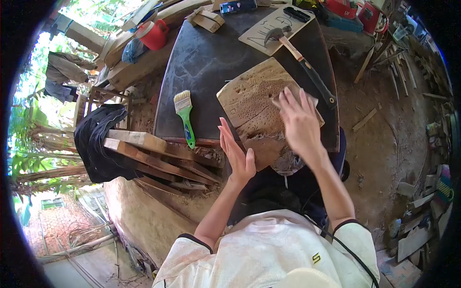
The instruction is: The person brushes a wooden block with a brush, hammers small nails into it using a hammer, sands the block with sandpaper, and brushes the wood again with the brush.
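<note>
A carved wooden board with many small holes (259, 105) lies tilted over the near edge of the dark table (206, 62). My left hand (236, 152) is upright against the board's left lower edge, its fingers stretched out and the thumb over the wood. On the board's right side, my right hand (300, 120) presses a small tan piece (313, 102), perhaps sandpaper, flat under its fingers. A claw hammer (300, 56) rests to the right of the board. A green-handled brush (184, 115) lies on the left of the table.
At the table's far side are a lettered board (257, 36), a phone (238, 6) and small wood blocks (207, 20). Stacked planks (139, 139) with a dark cloth (98, 141) stand at the left. A red jug (151, 36) is beyond them.
</note>
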### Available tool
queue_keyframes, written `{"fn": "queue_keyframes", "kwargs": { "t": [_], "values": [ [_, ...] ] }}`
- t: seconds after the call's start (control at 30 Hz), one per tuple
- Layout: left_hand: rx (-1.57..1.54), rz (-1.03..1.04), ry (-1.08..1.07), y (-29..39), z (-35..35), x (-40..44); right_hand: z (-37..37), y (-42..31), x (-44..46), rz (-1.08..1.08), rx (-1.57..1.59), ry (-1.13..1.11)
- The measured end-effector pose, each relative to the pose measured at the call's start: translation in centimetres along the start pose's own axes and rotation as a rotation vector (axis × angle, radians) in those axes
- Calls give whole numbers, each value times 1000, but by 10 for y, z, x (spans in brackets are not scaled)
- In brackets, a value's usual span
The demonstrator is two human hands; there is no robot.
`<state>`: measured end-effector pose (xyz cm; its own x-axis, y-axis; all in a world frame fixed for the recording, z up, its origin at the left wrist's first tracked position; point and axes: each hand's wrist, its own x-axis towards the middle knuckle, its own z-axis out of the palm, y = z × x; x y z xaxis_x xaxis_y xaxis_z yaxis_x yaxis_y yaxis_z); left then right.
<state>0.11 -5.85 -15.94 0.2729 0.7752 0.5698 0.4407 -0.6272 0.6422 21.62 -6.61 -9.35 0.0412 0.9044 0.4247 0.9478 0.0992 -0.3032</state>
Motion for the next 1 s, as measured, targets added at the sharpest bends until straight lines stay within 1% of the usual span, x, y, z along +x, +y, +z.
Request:
{"fn": "queue_keyframes", "kwargs": {
  "t": [0.03, 0.1, 0.13, 0.23, 0.27, 0.37, 0.4, 0.5, 0.53, 0.63, 0.67, 0.77, 0.8, 0.83, 0.9, 0.93, 1.0],
  "values": [
    [5, 4, -8, 1, -1, 4, -1, -14, -10, -47, -79, 4],
    [14, -10, -32, 1, -4, 1, 0, -42, -48, -225, 168, -104],
    [14, -16, -35, -1, -4, 0, -4, -42, -56, -214, 245, -171],
    [16, -26, -43, 0, -5, 3, -33, -7, -19, 257, 315, -162],
    [15, -22, -47, 1, -6, 5, -8, 10, -29, 101, 18, 64],
    [38, 1, -40, -3, -4, 2, -24, -39, -51, -148, 197, -69],
    [27, -2, -37, -3, -4, 0, -20, -52, -63, -188, 303, -74],
    [2, -6, -19, -3, -2, 1, -29, -6, -36, 45, 309, -134],
    [-2, -7, -21, 0, -4, 2, -11, 13, -38, 106, 132, 63],
    [22, 3, -14, -3, -3, 3, -14, -38, -69, -158, 184, -86],
    [33, 4, -22, -2, -3, 1, -14, -46, -77, -154, 279, -116],
    [36, 6, -6, -1, -2, 2, -21, 0, -53, 88, 198, -80],
    [39, -1, -13, 0, -3, -1, -13, 11, -48, 134, 52, 59],
    [42, -4, -15, 0, -3, -2, -9, 7, -57, 70, 83, 19],
    [46, -1, -10, -3, -1, 2, -15, -31, -72, -58, 147, -54],
    [46, -3, -13, -5, -1, -1, -21, -45, -82, -125, 306, -149],
    [45, -1, -20, -5, 0, 1, -27, -26, -69, -70, 305, -125]
  ]
}}
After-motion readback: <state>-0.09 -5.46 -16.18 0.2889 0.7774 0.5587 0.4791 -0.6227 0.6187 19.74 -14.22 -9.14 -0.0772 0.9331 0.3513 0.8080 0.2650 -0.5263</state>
